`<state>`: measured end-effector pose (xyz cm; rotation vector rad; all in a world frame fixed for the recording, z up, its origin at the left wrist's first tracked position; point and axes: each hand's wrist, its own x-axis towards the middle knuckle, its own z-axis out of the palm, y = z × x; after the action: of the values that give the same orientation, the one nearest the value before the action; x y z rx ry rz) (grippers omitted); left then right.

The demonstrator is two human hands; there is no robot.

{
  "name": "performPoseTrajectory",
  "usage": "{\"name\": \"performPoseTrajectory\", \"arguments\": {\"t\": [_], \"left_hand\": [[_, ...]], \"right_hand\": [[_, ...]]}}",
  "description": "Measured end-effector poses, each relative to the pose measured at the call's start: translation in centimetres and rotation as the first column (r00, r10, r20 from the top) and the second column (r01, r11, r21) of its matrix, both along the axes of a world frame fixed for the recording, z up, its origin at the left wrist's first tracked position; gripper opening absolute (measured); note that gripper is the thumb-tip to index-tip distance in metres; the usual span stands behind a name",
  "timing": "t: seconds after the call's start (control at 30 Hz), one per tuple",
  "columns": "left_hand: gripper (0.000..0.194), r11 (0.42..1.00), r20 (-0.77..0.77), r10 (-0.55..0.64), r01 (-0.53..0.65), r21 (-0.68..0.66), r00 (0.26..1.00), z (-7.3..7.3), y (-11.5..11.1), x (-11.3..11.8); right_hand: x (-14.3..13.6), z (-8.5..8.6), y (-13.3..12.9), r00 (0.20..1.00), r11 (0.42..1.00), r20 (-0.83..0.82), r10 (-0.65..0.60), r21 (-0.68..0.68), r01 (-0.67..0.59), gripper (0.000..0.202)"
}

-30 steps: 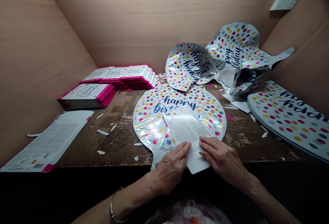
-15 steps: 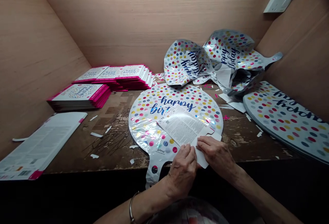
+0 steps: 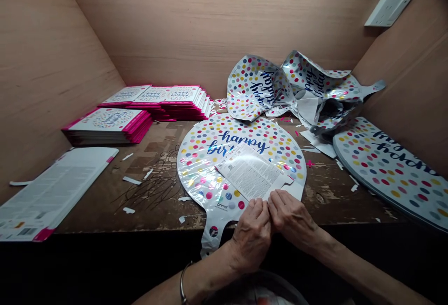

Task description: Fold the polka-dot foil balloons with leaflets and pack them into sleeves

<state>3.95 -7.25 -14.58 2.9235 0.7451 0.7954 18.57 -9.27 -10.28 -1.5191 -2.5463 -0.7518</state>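
Note:
A round dotted foil balloon [image 3: 196, 165] with "happy birthday" lettering lies flat at the table's front edge, its tail hanging over. On top of it rests a printed card sleeve [image 3: 252, 172], grey text upward, set diagonally. At the sleeve's near corner my left hand [image 3: 252, 232] pinches its edge. Right beside it, touching, my right hand [image 3: 290, 216] has its fingers closed on the same near edge. The fingertips hide that part of the sleeve.
Stacked pink-edged packets [image 3: 112, 125] stand at the back left, flat printed sleeves [image 3: 66, 188] at the front left. Crumpled balloons [image 3: 257, 88] lie at the back, a pile of flat balloons [image 3: 395, 169] at the right. Paper scraps [image 3: 132, 180] dot the table. A socket [image 3: 391, 7] is on the wall.
My hands have come together at the sleeve's near edge, and the white flap that stuck out between them no longer shows. The view has shifted slightly.

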Motion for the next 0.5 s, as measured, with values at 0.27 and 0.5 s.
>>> {"name": "performPoseTrajectory", "arguments": {"t": [0.27,0.5], "left_hand": [[0.041,1.000,0.044,0.008,-0.007,-0.008,0.999,0.8,-0.1,0.0],[0.060,0.994,-0.110,-0.103,0.099,-0.039,0.989,2.7,1.1,-1.8]], "right_hand": [[1.6,3.2,1.5,0.944,0.984,0.285,0.166,0.006,-0.175,0.020],[12.8,2.6,-3.4,0.880,0.895,-0.190,-0.436,0.012,0.446,0.019]]}}
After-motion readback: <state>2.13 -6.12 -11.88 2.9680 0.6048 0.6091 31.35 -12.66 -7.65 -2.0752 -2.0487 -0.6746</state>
